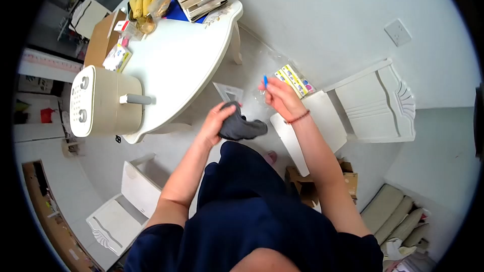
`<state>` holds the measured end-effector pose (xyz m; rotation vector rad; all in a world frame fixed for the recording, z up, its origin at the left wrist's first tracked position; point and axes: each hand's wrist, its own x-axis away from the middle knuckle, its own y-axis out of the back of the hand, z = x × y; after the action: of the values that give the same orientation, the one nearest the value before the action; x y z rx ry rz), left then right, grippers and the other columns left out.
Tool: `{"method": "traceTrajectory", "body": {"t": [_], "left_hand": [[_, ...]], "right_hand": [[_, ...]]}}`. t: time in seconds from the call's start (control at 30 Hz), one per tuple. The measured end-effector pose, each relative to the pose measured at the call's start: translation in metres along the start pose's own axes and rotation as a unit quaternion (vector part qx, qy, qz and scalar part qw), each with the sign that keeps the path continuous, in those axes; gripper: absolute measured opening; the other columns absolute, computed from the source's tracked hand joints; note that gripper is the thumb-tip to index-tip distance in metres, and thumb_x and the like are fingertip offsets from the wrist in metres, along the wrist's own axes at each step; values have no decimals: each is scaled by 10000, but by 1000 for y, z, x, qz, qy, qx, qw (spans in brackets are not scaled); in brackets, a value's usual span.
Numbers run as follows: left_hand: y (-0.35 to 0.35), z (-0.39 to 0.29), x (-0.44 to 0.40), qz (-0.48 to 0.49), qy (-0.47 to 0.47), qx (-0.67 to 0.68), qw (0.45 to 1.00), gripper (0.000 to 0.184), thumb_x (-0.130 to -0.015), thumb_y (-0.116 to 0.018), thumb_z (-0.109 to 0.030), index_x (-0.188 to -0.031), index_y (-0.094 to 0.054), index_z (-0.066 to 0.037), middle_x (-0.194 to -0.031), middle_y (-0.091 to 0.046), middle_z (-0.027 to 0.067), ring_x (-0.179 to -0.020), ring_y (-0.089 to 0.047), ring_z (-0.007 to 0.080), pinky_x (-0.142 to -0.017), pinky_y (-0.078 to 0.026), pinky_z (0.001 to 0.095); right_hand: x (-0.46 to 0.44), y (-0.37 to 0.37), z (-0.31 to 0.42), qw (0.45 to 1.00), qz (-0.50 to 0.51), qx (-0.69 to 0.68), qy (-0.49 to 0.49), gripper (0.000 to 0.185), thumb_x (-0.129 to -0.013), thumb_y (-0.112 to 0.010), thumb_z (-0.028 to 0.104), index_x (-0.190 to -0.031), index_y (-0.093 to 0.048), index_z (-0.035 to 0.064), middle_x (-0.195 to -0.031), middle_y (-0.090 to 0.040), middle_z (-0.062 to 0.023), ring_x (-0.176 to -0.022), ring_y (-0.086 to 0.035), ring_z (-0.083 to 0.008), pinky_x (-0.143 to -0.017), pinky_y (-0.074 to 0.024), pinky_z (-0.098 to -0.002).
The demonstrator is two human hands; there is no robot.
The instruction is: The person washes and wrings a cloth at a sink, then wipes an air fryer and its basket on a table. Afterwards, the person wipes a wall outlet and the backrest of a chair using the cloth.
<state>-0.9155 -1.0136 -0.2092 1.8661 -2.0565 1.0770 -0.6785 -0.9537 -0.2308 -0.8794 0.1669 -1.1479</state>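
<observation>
My left hand (214, 123) is closed around a dark grey cloth (241, 125), a soft, bunched piece whose exact kind I cannot make out. One end of it sticks out to the right, above my lap. Up and to the right, my right hand (284, 96) pinches a small, narrow blue object (265, 80) between thumb and fingertips. The blue object points upward and is apart from the cloth. Its kind is too small to tell.
A white table (176, 60) on my left bears an air fryer (105, 102), bagged bananas (145, 3) and stacked books (203, 3). At right stands a white chair (375, 103) with colourful packs (295, 80) beside it. A cardboard box (301, 184) is below my right arm; another white chair (116, 224) stands lower left.
</observation>
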Motion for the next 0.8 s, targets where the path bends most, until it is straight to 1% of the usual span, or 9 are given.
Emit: {"method": "traceTrajectory", "body": {"t": [0.03,0.1,0.27,0.33,0.43,0.47,0.57,0.67,0.8], "left_hand": [[4,-15,-2,8,-11,24,1000,263,-917,-636,-205,-1103,-646,-18,-933,-658,61,-798,-643,145,-743,-544,293],[22,-32,-19,4,-28,64,998,248,-918,-630,-201,-1090,-653,-23,-920,-659,61,-801,-651,154,-735,-547,296],[58,-84,-54,8,-25,129,991,253,-935,-586,-187,-1123,-597,-18,-933,-681,136,-787,-671,200,-692,-582,348],[72,-99,-68,5,-17,152,988,254,-939,-579,-187,-1125,-594,-15,-928,-681,138,-779,-671,202,-682,-583,345],[91,-119,-88,2,-8,164,986,254,-942,-573,-185,-1128,-590,-12,-926,-680,145,-784,-672,205,-681,-585,346],[97,-123,-94,-1,-5,166,986,254,-943,-572,-184,-1129,-589,-12,-926,-679,148,-789,-672,205,-682,-585,347],[112,-132,-105,2,0,178,984,300,-937,-578,-212,-1161,-569,-13,-944,-674,146,-843,-672,228,-765,-581,375],[122,-136,-113,-17,17,200,979,307,-932,-587,-221,-1160,-573,-16,-960,-672,148,-847,-670,225,-773,-579,379],[129,-139,-121,-26,31,215,976,279,-929,-593,-193,-1142,-584,-14,-967,-674,155,-837,-671,226,-730,-584,384]], "right_hand": [[-18,-10,4,1000,7,-4,-15,249,-953,-577,112,-1190,-566,36,-1051,-634,-74,-715,-535,-72,-650,-454,-228],[-63,-30,19,999,29,-10,-33,222,-956,-581,113,-1165,-581,39,-1057,-632,-62,-735,-562,-68,-669,-487,-235],[-147,-69,35,998,2,4,-60,194,-951,-602,151,-1128,-597,70,-981,-625,-11,-742,-551,-63,-670,-485,-228],[-182,-73,34,997,-20,-3,-70,183,-948,-610,161,-1109,-604,73,-903,-605,20,-748,-551,-60,-674,-482,-221],[-233,-74,31,997,-31,3,-74,171,-933,-634,185,-1072,-617,86,-896,-591,32,-759,-536,-50,-668,-481,-227],[-247,-73,29,996,-39,2,-77,174,-931,-640,188,-1053,-622,66,-864,-582,30,-748,-537,-54,-672,-486,-226],[-279,-79,25,995,-49,5,-89,186,-932,-640,192,-1037,-622,40,-850,-583,22,-739,-542,-62,-684,-495,-225],[-297,-87,23,993,-62,-6,-99,179,-935,-638,186,-1014,-619,28,-823,-591,9,-724,-557,-70,-681,-507,-225],[-319,-79,15,992,-81,-11,-95,161,-948,-621,179,-1006,-606,30,-791,-600,11,-697,-573,-70,-681,-525,-220]]}}
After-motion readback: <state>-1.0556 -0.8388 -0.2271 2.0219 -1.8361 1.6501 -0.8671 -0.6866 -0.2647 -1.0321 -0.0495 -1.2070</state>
